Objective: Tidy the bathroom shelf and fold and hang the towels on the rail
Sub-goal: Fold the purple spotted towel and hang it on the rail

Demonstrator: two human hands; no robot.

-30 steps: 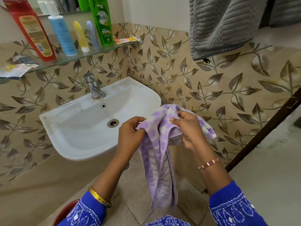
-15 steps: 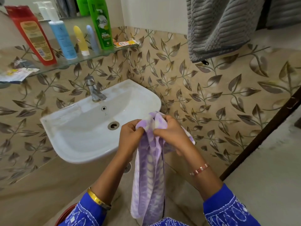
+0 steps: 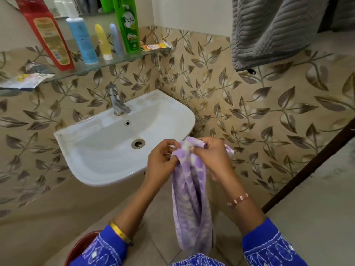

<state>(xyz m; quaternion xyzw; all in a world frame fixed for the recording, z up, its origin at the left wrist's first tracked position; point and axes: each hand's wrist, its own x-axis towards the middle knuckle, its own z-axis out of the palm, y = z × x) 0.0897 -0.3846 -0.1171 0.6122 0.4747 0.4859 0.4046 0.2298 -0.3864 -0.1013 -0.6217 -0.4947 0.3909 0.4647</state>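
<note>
A purple and white patterned towel (image 3: 190, 204) hangs in a long bunch in front of me, beside the sink's right edge. My left hand (image 3: 160, 164) pinches its top edge from the left. My right hand (image 3: 211, 156) pinches the same top edge from the right, the two hands almost touching. A grey ribbed towel (image 3: 269, 29) hangs from above at the top right. The glass shelf (image 3: 119, 61) on the wall holds a red bottle (image 3: 48, 33), a blue bottle (image 3: 82, 41), a yellow tube (image 3: 103, 43), a pale blue tube (image 3: 116, 41), a green bottle (image 3: 127, 24) and a small sachet (image 3: 155, 46).
A white sink (image 3: 96, 150) with a chrome tap (image 3: 116, 100) sits below the shelf. Crumpled wrappers (image 3: 26, 80) lie at the shelf's left end. A red tub rim (image 3: 80, 248) shows at the bottom left. A dark door frame (image 3: 311, 166) slants on the right.
My hands have come together, gathering the towel's top edge; the towel now hangs in a narrower bunch. The view has tilted slightly, bringing the sink and shelf lower.
</note>
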